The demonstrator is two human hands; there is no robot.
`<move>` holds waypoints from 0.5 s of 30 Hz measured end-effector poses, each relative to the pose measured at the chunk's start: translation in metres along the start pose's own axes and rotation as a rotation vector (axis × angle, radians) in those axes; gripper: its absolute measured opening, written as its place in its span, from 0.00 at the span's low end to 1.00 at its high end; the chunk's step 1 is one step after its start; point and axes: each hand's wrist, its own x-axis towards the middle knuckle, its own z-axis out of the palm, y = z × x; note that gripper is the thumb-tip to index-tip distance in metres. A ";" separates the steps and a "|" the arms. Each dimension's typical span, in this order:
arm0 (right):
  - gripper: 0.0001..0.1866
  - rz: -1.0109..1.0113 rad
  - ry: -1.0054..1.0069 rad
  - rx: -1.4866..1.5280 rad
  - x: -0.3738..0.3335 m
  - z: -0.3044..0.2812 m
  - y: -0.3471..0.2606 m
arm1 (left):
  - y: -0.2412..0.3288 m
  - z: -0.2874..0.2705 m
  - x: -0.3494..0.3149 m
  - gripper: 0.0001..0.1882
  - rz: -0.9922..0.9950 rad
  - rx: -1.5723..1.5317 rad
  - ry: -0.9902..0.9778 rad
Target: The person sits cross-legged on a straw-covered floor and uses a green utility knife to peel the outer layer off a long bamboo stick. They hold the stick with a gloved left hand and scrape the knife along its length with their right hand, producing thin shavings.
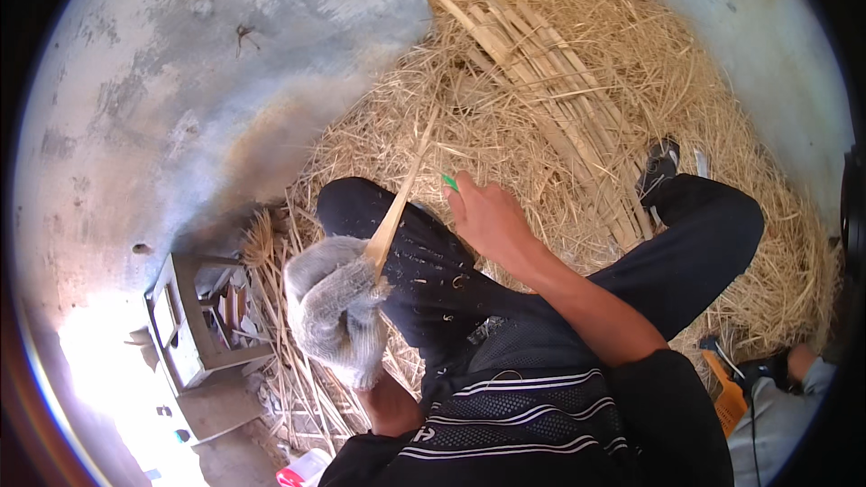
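My left hand (332,307), in a grey knitted glove, is closed around the wide lower end of a pale bamboo strip (397,207). The strip slants up and away over my left thigh, and its far end narrows among the shavings. Just right of it, my bare right hand (494,219) is closed on a small green-ended tool (450,182). Only the green part shows past the fingers, so its kind cannot be made out. A narrow gap separates this hand from the strip. Bits of shaving cling to my dark trousers (424,280).
Long split bamboo slats (559,99) lie in a bundle ahead, on a thick layer of shavings (631,36). At left, a small wooden frame (212,356) holding scraps stands by the wall (162,126). Another person's leg (780,424) and an orange plastic object (726,392) are at lower right.
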 end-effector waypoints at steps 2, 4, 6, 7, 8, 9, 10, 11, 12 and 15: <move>0.15 0.010 -0.055 0.151 -0.015 -0.030 -0.027 | -0.002 -0.006 -0.002 0.12 -0.044 0.036 0.060; 0.14 -0.115 -0.072 0.370 -0.032 -0.051 -0.054 | -0.005 -0.011 -0.006 0.13 -0.014 0.073 0.074; 0.11 -0.241 -0.061 0.446 -0.045 -0.059 -0.069 | -0.002 -0.005 -0.007 0.13 -0.013 0.039 0.076; 0.10 -0.303 -0.054 0.483 -0.050 -0.061 -0.075 | -0.002 -0.004 -0.008 0.13 -0.018 0.052 0.071; 0.09 -0.309 -0.063 0.480 -0.055 -0.062 -0.080 | -0.002 -0.004 -0.008 0.14 -0.021 0.071 0.061; 0.08 -0.318 -0.074 0.477 -0.058 -0.064 -0.084 | -0.002 -0.005 -0.009 0.14 -0.024 0.091 0.053; 0.08 -0.326 -0.083 0.473 -0.061 -0.066 -0.087 | -0.001 -0.006 -0.009 0.14 -0.027 0.111 0.044; 0.08 -0.316 -0.086 0.474 -0.063 -0.067 -0.089 | 0.000 -0.006 -0.009 0.15 -0.060 0.120 0.055; 0.08 -0.310 -0.085 0.455 -0.065 -0.067 -0.091 | 0.000 -0.006 -0.010 0.16 -0.069 0.120 0.081; 0.08 -0.305 -0.064 0.392 -0.069 -0.063 -0.094 | -0.001 -0.006 -0.013 0.17 -0.103 0.104 0.139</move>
